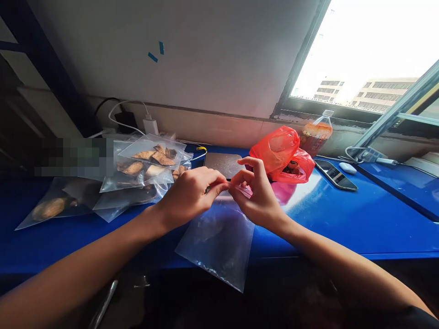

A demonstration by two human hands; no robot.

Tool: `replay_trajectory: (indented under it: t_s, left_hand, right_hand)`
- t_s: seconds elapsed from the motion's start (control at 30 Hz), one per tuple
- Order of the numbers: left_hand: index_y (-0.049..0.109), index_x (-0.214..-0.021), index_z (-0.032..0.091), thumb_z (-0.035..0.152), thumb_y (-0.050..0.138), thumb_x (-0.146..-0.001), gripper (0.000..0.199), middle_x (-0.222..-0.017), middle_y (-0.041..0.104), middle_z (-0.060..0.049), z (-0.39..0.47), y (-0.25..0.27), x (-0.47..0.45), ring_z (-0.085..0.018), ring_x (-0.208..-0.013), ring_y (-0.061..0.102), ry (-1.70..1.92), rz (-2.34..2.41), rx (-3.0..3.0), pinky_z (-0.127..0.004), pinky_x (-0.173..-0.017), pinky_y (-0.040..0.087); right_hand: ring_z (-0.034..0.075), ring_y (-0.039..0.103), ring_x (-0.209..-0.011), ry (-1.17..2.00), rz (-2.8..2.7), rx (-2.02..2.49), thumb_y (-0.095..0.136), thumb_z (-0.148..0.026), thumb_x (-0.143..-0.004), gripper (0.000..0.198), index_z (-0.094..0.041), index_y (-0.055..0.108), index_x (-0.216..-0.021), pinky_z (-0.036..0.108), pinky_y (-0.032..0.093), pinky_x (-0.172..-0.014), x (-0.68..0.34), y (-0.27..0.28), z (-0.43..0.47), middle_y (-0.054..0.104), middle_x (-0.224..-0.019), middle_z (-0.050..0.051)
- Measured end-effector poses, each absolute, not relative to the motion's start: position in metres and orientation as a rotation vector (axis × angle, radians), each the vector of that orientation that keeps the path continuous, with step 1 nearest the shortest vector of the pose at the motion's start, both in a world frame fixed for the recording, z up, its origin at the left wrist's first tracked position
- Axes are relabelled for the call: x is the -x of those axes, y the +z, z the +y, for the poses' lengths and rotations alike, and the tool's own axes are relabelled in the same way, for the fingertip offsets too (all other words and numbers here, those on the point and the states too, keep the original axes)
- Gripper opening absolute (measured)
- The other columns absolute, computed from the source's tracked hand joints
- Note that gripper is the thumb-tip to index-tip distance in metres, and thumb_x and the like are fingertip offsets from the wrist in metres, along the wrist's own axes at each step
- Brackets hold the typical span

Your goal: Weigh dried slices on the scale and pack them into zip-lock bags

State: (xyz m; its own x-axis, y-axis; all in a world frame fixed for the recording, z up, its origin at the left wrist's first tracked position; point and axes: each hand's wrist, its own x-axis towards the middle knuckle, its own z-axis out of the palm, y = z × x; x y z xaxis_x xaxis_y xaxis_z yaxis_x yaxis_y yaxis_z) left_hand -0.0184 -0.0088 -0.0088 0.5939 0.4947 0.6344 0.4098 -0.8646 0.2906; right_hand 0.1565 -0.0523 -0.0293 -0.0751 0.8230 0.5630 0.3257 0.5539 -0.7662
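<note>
Left hand [196,192] and right hand [256,196], both bare, meet at the centre, thumbs and fingertips pinched narrow on the top edge of a clear plastic bag [219,242]. The left hand's thumb presses against its forefinger; the right hand pinches just beside it, near a pinkish strip along the bag's mouth, with its forefinger raised and bent. The bag hangs down from the fingers over the front edge of a blue worktop [384,214], its lower corner pointing toward the viewer, and it looks flat.

Just behind the hands, on the worktop, sits a flat grey metal plate [222,161], partly covered by the fingers. To the left lies an overlapping pile of clear bags [120,183] containing brown, rough-skinned pieces [161,155]. To the right of the plate is a crumpled red bag [274,148], open at one side, with dark contents showing. Behind it stands a bottle [317,132] with an orange-brown label. Farther right, a dark phone [336,175] lies flat, with a small white rounded object [347,168] near it. At the back, a white plug [150,125] and cable stand near the wall [212,55], below two short blue strips [152,57]. Bright light comes through a window [363,50] at upper right.
</note>
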Motion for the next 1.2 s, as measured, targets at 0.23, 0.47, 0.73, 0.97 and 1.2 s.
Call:
replay_trajectory:
  t_s: [0.23,0.47,0.73,0.97,1.2]
  left_hand:
    - [0.067,-0.083,0.015,0.016,0.055,-0.091,0.014,-0.077,0.070,-0.003,-0.008,-0.015,0.015,-0.016,-0.071,0.064,1.105,0.750,-2.752,-0.028,-0.066,0.047]
    - [0.065,-0.080,0.017,0.017,0.055,-0.090,0.014,-0.076,0.070,-0.001,-0.012,-0.013,0.013,-0.016,-0.072,0.064,1.084,0.829,-2.649,-0.028,-0.067,0.046]
    - [0.064,-0.084,0.015,0.021,0.047,-0.096,0.022,-0.079,0.068,-0.005,-0.008,-0.016,0.015,-0.018,-0.074,0.062,1.059,0.798,-2.832,-0.030,-0.069,0.046]
    - [0.063,-0.082,0.016,0.021,0.047,-0.095,0.021,-0.076,0.066,-0.004,-0.006,-0.012,0.015,-0.018,-0.072,0.061,1.135,0.784,-2.794,-0.030,-0.067,0.045]
    - [0.062,-0.079,0.022,0.026,0.052,-0.092,0.017,-0.076,0.067,-0.001,-0.001,0.007,0.022,-0.018,-0.072,0.060,1.263,0.905,-2.673,-0.031,-0.070,0.045]
  right_hand:
    - [0.012,0.058,-0.070,0.439,-1.739,0.994,0.051,-0.008,-0.076,0.055,-0.023,0.030,-0.123,0.030,0.048,-0.068,-0.158,-0.032,-0.051,0.056,-0.078,-0.004]
    - [0.013,0.057,-0.070,0.313,-1.796,1.041,0.050,-0.008,-0.082,0.052,-0.024,0.028,-0.125,0.030,0.048,-0.067,-0.155,-0.035,-0.054,0.052,-0.080,-0.003]
    - [0.012,0.059,-0.070,0.423,-1.731,0.988,0.056,-0.006,-0.078,0.041,-0.024,0.043,-0.113,0.027,0.048,-0.066,-0.158,-0.033,-0.050,0.058,-0.077,-0.004]
    - [0.012,0.058,-0.070,0.452,-1.734,1.024,0.056,-0.006,-0.077,0.050,-0.024,0.044,-0.122,0.028,0.046,-0.067,-0.161,-0.025,-0.050,0.059,-0.076,-0.005]
    - [0.014,0.060,-0.074,0.386,-1.638,1.072,0.056,-0.009,-0.077,0.050,-0.028,0.040,-0.121,0.034,0.047,-0.074,-0.164,-0.017,-0.048,0.060,-0.078,-0.005]
